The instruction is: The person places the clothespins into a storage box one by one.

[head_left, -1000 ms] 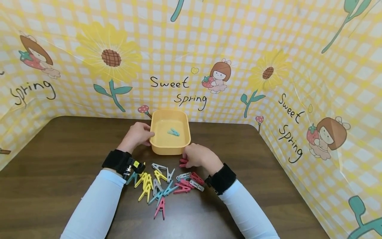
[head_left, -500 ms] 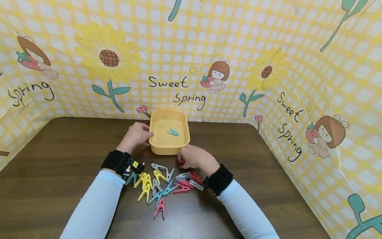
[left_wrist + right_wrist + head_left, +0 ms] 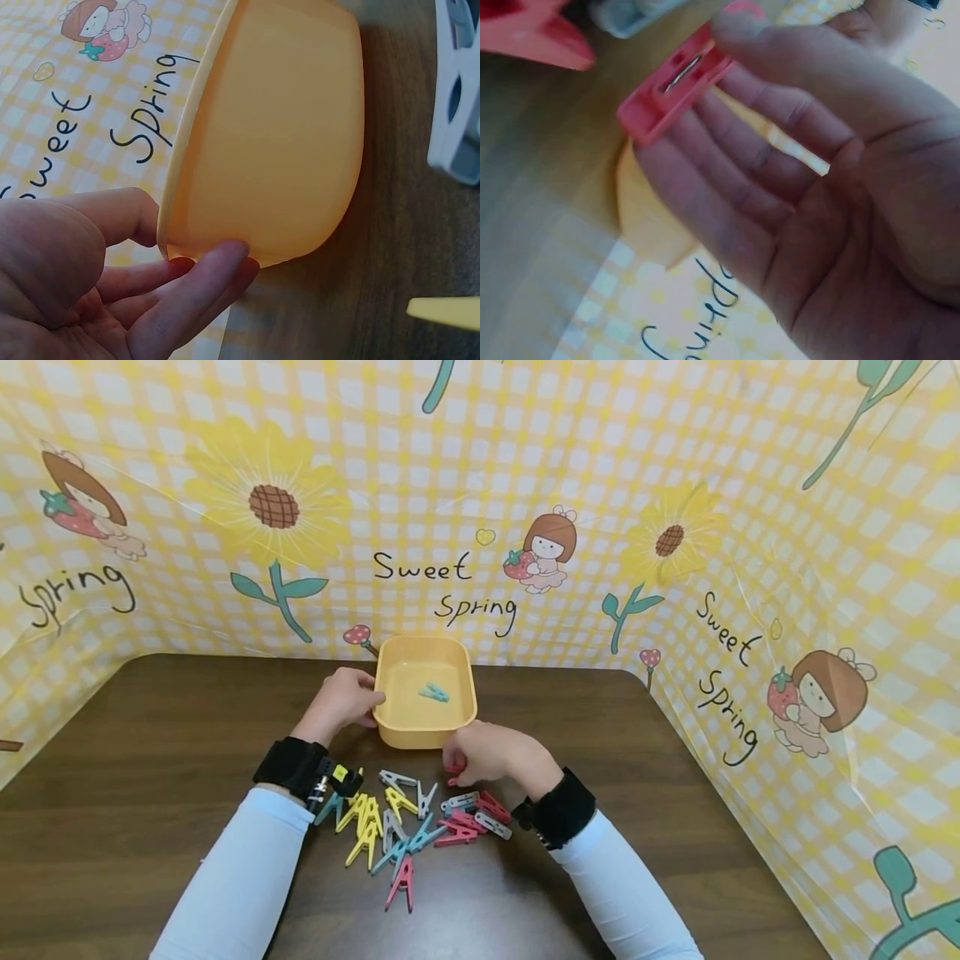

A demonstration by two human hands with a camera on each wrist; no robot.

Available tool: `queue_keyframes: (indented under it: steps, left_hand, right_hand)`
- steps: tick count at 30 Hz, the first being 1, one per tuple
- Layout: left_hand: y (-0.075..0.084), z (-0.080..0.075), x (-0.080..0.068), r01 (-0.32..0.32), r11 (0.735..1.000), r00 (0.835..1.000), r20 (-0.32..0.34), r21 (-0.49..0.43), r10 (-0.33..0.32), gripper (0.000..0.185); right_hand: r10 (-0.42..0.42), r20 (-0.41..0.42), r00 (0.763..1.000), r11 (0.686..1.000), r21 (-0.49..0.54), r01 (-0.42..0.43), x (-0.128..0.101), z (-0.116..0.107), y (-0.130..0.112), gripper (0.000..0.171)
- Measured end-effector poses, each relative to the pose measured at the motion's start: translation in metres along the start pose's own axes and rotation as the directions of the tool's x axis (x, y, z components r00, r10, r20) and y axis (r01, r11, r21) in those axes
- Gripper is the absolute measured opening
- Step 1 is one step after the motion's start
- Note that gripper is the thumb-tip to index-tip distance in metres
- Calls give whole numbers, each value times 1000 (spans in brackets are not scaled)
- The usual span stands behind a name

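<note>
The fingers of your right hand (image 3: 491,753) pinch a pinkish-red plastic spring clothespin (image 3: 676,79), held just by the near right corner of a yellow rectangular plastic box (image 3: 416,740); whether hand and box touch, you cannot tell. A narrow strip of dark wood-grain counter (image 3: 630,768) separates that box from the loose yellow, grey, blue and red plastic clothespins (image 3: 365,817) nearer you; wider counter runs off to the right. In the right wrist view, the held clothespin's long axis lies slantwise across the fingertips, thumb over one end, the other end jutting free. Your right hand reaches in from the near right, palm turned inward. Your left hand (image 3: 341,697) holds the box's left side, thumb at the rim. Inside, a blue-green plastic clothespin (image 3: 433,692) lies on the floor.
</note>
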State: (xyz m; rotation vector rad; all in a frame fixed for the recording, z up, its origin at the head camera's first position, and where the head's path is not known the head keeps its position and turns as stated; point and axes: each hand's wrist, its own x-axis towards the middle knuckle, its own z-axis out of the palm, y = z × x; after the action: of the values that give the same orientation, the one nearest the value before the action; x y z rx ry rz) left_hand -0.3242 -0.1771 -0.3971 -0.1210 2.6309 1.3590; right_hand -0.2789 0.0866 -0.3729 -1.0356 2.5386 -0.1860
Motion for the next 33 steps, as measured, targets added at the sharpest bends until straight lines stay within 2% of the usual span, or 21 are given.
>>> queue_keyframes:
  steps: [5, 8, 11, 14, 16, 19, 21, 24, 26, 29, 33]
  left_hand:
    - [1, -4, 1, -21, 1000, 1000, -16, 8, 21, 48]
    - [3, -4, 2, -31, 999, 999, -18, 7, 31, 48]
    - [5, -3, 4, -38, 999, 999, -17, 4, 38, 47]
    - [5, -3, 4, -39, 999, 999, -18, 5, 39, 48]
    - [4, -4, 3, -31, 999, 999, -22, 10, 32, 49]
    - [1, -5, 2, -14, 1000, 1000, -21, 12, 15, 49]
    - [0, -5, 1, -7, 1000, 1000, -11, 10, 7, 49]
    - [0, -3, 1, -7, 1000, 1000, -5, 3, 7, 48]
    - [0, -2, 0, -16, 1000, 1000, -9, 2, 16, 47]
    - [1, -2, -1, -29, 1000, 999, -20, 3, 29, 46]
    - [-1, -2, -4, -17, 1000, 1000, -10, 10, 17, 47]
  right_hand:
    - [-159, -28, 987, 979, 127, 161, -13, -24, 1, 20]
    - [-208, -151, 966, 962, 148, 230, -17, -41, 7, 19]
    - [-146, -295, 944, 969, 148, 196, -9, -60, 13, 19]
    - [-58, -351, 935, 980, 160, 121, 15, -77, 20, 21]
    - [-30, -325, 945, 982, 169, 89, 38, -83, 24, 22]
    - [-30, -233, 972, 987, 149, 66, 72, -85, 30, 23]
    - [-21, -158, 987, 994, 103, 37, 91, -82, 32, 24]
    - [23, -81, 996, 1000, 2, -23, 109, -77, 33, 22]
    - [65, -61, 996, 996, -61, -69, 115, -72, 31, 19]
    - [111, -73, 991, 984, -130, -120, 121, -67, 27, 13]
    - [73, -91, 993, 969, -228, -92, 131, -56, 25, 10]
